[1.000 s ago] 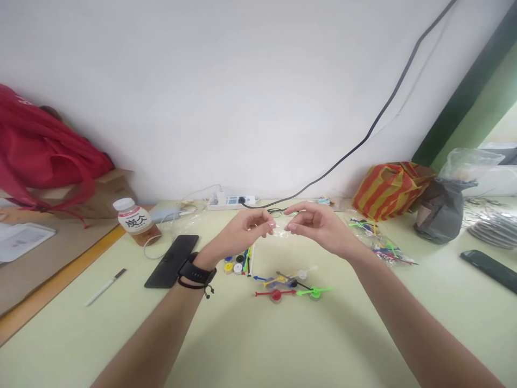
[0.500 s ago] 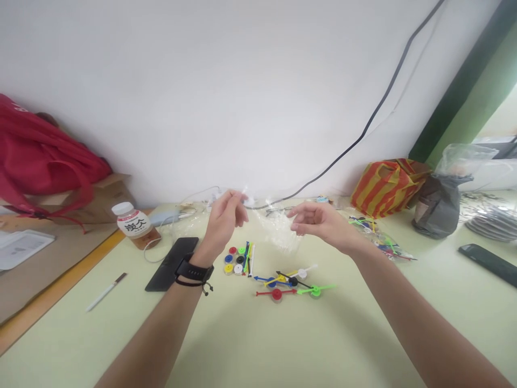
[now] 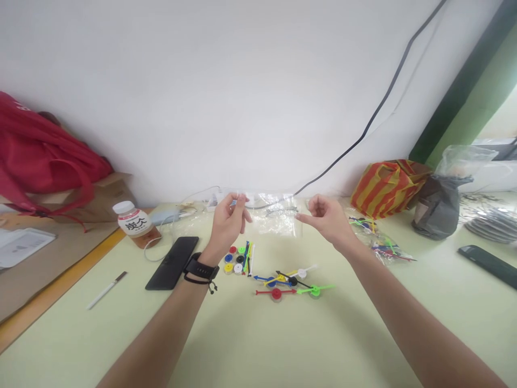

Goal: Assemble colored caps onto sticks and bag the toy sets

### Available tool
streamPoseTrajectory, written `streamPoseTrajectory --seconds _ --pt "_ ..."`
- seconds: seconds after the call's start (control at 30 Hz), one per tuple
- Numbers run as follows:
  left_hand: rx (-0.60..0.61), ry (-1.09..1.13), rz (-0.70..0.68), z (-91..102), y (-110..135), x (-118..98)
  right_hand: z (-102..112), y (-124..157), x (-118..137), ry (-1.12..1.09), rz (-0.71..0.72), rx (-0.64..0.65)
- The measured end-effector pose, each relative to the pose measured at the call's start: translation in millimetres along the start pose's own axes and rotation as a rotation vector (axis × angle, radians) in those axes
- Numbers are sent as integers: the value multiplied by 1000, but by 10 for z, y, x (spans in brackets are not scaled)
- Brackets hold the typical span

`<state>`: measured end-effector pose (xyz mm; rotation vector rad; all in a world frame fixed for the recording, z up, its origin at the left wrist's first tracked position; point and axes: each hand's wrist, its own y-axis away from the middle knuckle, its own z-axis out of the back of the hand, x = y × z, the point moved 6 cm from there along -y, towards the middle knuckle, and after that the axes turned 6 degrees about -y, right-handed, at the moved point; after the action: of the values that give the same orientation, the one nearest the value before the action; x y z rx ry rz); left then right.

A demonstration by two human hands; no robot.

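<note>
My left hand (image 3: 226,223) and my right hand (image 3: 328,220) hold a small clear plastic bag (image 3: 271,214) stretched between them above the table, each pinching one upper corner. The left wrist wears a black watch. Under the bag, on the pale green table (image 3: 258,345), lie several small coloured discs (image 3: 235,258) and a bundle of coloured sticks (image 3: 248,257). Nearer me lie assembled pieces: a red stick with a red disc (image 3: 276,293), a green one (image 3: 315,291), and blue, yellow, black and white ones (image 3: 285,278).
A black phone (image 3: 172,262) and a drink bottle (image 3: 135,223) lie left of my hands, a white pen (image 3: 105,290) further left. A power strip (image 3: 214,201) sits by the wall. Right: a bag of coloured parts (image 3: 379,245), a striped bag (image 3: 385,186), a grey bag (image 3: 438,207), another phone (image 3: 488,265).
My hands were close together pinching the crumpled bag. The left hand pulled away and up, the right one followed, and the bag now hangs spread flat between them.
</note>
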<state>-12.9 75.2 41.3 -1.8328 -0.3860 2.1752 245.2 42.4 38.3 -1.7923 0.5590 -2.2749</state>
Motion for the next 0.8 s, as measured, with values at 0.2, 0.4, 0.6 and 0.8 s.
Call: streamPoseTrajectory --seconds 0.2,0.4,0.6,0.8 --pt "170 159 98 -134 36 16 -79 6 -50 23 -71 105" --pt "299 296 201 -163 78 22 -102 14 -82 -279 -193 185" --pt "574 368 234 -269 189 -50 -153 85 37 -491 -233 500" --pt "824 386 294 -469 375 -77 -227 289 95 -506 -287 890"
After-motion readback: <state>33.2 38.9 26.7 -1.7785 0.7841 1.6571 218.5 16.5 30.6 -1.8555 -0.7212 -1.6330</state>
